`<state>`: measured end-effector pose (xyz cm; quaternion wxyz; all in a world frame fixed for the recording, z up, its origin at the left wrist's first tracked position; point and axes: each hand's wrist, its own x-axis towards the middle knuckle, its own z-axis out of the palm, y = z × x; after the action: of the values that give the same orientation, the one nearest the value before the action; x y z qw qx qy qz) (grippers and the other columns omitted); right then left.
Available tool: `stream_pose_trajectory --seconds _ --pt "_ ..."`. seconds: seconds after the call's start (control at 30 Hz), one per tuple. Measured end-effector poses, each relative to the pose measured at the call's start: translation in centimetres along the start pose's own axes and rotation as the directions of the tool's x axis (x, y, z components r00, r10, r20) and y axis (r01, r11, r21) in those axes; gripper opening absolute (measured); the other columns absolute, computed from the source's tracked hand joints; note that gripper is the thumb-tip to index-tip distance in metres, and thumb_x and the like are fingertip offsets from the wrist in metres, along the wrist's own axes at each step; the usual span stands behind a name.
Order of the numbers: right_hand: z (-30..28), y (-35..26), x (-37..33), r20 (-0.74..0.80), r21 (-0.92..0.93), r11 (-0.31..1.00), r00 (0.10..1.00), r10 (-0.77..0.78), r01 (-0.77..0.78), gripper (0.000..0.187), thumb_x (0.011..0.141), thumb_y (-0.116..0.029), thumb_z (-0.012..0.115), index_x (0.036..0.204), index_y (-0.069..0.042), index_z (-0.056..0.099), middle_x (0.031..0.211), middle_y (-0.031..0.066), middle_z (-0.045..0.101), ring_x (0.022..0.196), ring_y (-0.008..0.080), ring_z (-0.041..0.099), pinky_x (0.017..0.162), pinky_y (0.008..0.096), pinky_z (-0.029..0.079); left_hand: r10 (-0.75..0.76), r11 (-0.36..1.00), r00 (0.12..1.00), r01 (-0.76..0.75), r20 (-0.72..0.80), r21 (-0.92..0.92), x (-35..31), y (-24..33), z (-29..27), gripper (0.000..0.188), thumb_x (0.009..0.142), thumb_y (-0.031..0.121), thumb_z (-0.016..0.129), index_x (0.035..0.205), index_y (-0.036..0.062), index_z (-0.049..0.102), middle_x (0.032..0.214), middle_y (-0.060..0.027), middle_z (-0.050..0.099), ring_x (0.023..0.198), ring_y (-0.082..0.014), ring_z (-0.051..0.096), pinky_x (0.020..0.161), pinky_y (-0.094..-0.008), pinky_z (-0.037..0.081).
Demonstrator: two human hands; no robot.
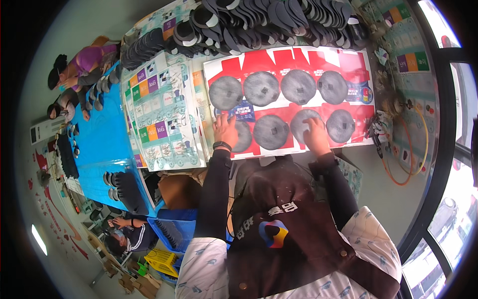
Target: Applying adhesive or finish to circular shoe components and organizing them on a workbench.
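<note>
Dark grey round pads lie in two rows on a red and white printed sheet point(294, 54). Most carry a small dark square near the middle, as on the far-row pad point(261, 82). My left hand point(225, 131) rests over the left edge of the near-left pad point(242, 138), fingers stretched out and apart. My right hand point(316, 137) bends its fingers and thumb down onto another near-row pad point(299, 122). Those fingertips are drawn together, and whatever is between them is hidden. Between my hands lies a pad point(271, 141) that neither touches.
Stacks of dark curved pieces point(249, 27) line the table's far side. A printed cover point(164, 119) lies to the left, beside a blue table point(99, 144). Orange and yellow hoses point(409, 169) hang at right. Blue crates point(172, 231) stand lower left. Other people point(127, 234) sit at left.
</note>
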<state>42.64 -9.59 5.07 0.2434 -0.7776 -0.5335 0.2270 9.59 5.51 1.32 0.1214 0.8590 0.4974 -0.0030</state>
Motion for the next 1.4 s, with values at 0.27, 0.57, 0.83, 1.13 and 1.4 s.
stream_pose_trajectory --seconds 0.27,0.57,0.83,1.13,1.4 --pt "3.9 -3.2 1.2 0.054 0.055 0.998 0.999 0.01 -0.013 0.032 0.075 0.001 0.062 0.107 -0.005 0.065 0.11 0.0171 0.061 0.107 0.0393 0.057 0.09 0.0481 0.05 0.093 0.996 0.995 -0.093 -0.047 0.006 -0.2 1.4 0.7 0.052 0.074 0.01 0.066 0.126 0.0144 0.067 0.133 -0.0104 0.052 0.132 -0.0326 0.042 0.106 -0.0506 0.036" --pt "6.4 -2.3 1.9 -0.054 -0.057 0.995 0.996 0.077 -0.08 0.019 0.078 -0.003 0.065 0.097 -0.005 0.065 0.1 0.0162 0.062 0.1 0.0384 0.059 0.085 0.0475 0.051 0.083 0.997 0.995 -0.083 -0.063 0.011 0.3 2.3 1.0 0.035 0.077 0.01 0.064 0.111 0.0089 0.073 0.13 -0.0114 0.055 0.13 -0.0325 0.045 0.105 -0.0503 0.035" --pt "7.4 -1.1 2.5 -0.03 -0.105 0.99 0.995 0.092 -0.094 0.009 0.081 -0.01 0.065 0.088 -0.005 0.068 0.097 0.0158 0.064 0.098 0.037 0.06 0.085 0.047 0.052 0.139 0.984 0.989 -0.132 -0.056 0.119 2.4 1.5 1.1 0.012 0.08 0.016 0.07 0.091 0.0106 0.07 0.108 -0.0079 0.057 0.112 -0.0304 0.05 0.093 -0.0473 0.039" --pt "8.3 -0.5 2.6 -0.005 -0.161 0.986 0.999 0.034 -0.035 0.008 0.082 -0.011 0.065 0.086 -0.003 0.066 0.095 0.0179 0.063 0.096 0.0396 0.059 0.083 0.0491 0.05 0.12 0.98 0.992 -0.125 0.04 0.156 3.0 2.1 0.5 0.012 0.083 0.015 0.064 0.09 0.0097 0.072 0.105 -0.0083 0.058 0.108 -0.0299 0.052 0.093 -0.0459 0.039" --pt "8.3 -0.5 3.3 0.119 -0.27 0.961 0.989 0.091 -0.056 0.015 0.083 -0.012 0.057 0.087 -0.002 0.068 0.101 0.0172 0.066 0.101 0.0364 0.062 0.087 0.0464 0.052 0.131 0.978 0.991 -0.136 0.041 0.16 3.3 1.9 0.4 0.014 0.086 0.013 0.058 0.09 0.0088 0.072 0.102 -0.0089 0.058 0.107 -0.0298 0.052 0.093 -0.0454 0.04"
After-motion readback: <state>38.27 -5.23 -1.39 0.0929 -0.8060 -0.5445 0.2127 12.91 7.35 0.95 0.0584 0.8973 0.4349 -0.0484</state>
